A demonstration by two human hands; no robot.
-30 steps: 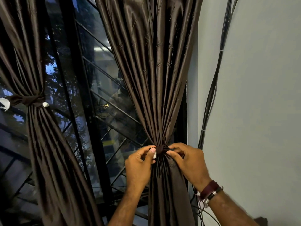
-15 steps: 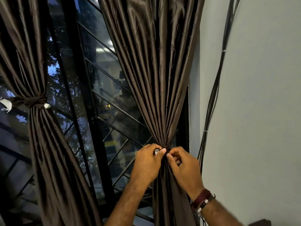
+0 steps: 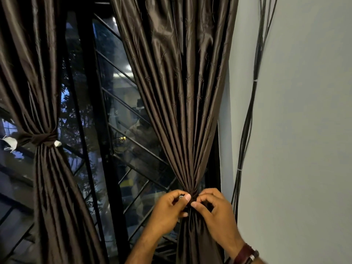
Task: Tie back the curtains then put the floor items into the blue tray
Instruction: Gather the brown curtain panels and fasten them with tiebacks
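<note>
From my seat I count the first half of the job as nearly done. The left curtain (image 3: pixel 43 92) at nine o'clock is already gathered, with a dark tieback (image 3: pixel 41 139) knotted around its waist and white tag ends poking out on both sides. The right curtain (image 3: pixel 182 92) hangs through the centre, bunched to a narrow neck at about six o'clock, and that is where both hands are working.

The left hand (image 3: pixel 169 210) comes in from seven o'clock and the right hand (image 3: pixel 215 212) from five o'clock; they meet at the neck of the bundle. The fingers (image 3: pixel 185 197) of the left hand are pressed together, thumb against forefinger, pinching the dark tie band (image 3: pixel 192 195) with a small pale scrap showing just behind the thumb. The right hand's fingertips pinch the same band from the other side, the other fingers curled. Whether the knot is closed I cannot tell, since the hands cover it.

I judge this tie to be in its last stage: cinch, check that it holds, let go. Everything after that is untouched as far as I can see. Neither the floor, the floor items nor the blue tray is in view, so I can't say where they lie. A bundle of black cables (image 3: pixel 247 121) runs down the grey wall (image 3: pixel 304 111) at three o'clock, near the right hand but apart from it.
</note>
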